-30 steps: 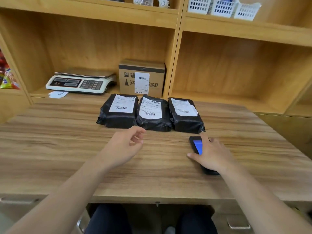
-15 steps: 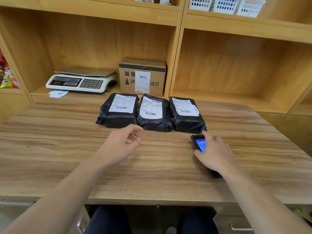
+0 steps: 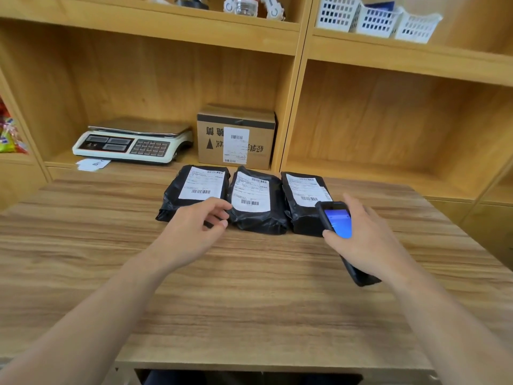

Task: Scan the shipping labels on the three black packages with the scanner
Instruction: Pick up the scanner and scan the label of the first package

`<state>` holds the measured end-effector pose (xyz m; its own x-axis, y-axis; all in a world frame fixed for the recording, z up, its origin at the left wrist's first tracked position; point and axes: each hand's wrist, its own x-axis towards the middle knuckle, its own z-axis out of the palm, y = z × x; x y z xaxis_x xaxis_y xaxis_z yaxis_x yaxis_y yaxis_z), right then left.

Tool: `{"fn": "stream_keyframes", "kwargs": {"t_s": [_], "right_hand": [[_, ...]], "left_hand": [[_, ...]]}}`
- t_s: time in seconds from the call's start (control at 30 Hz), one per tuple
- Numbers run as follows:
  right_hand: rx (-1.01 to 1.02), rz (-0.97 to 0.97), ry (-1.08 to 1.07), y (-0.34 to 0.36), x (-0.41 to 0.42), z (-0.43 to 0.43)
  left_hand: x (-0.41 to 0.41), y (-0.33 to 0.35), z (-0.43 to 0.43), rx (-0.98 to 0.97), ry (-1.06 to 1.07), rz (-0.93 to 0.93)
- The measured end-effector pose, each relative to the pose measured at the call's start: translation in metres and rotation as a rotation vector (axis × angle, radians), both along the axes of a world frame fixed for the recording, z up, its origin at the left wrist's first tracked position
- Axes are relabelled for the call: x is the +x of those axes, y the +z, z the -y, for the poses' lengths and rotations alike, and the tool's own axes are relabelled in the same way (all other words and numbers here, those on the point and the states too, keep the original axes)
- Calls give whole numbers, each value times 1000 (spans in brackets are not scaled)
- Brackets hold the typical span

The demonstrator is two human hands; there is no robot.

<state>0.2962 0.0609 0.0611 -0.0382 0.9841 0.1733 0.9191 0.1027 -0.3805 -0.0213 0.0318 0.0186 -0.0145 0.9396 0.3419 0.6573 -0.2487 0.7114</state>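
Note:
Three black packages lie side by side at the far side of the wooden table, each with a white shipping label on top: the left package (image 3: 191, 187), the middle package (image 3: 256, 202) and the right package (image 3: 302, 201). My right hand (image 3: 363, 243) grips a black handheld scanner (image 3: 337, 222) with a lit blue screen, lifted off the table and tilted, its top end in front of the right package's near corner. My left hand (image 3: 194, 232) hovers over the near edge of the left package, fingers loosely curled and holding nothing.
A white weighing scale (image 3: 133, 141) and a labelled cardboard box (image 3: 236, 136) stand on the shelf behind the packages. White plastic baskets (image 3: 374, 19) sit on the upper shelf. The table (image 3: 249, 301) stretches toward me.
My right hand has lifted the scanner off the table and carried it forward to the right package. My left hand has reached forward to the left package's near edge.

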Motion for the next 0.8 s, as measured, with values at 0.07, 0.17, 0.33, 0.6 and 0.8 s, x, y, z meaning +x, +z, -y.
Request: {"fn": "stream_keyframes", "kwargs": {"t_s": [0.07,0.17,0.33,0.6,0.8], "right_hand": [[7,-19,26,8,-3,-4],[-1,-60,69,16,-10,-11],[4,-82,85,24,-23,-23],[-18,-66,59,24,-38,-45],[-18,-88,88,22,-51,-67]], "left_hand": [[-1,1,-2,4,2,4],[-2,5,-6,6,4,15],[-11,12,-16,20,14,3],[-27,21,-36,46,59,-22],[-48,23,-54,46,114,-79]]}}
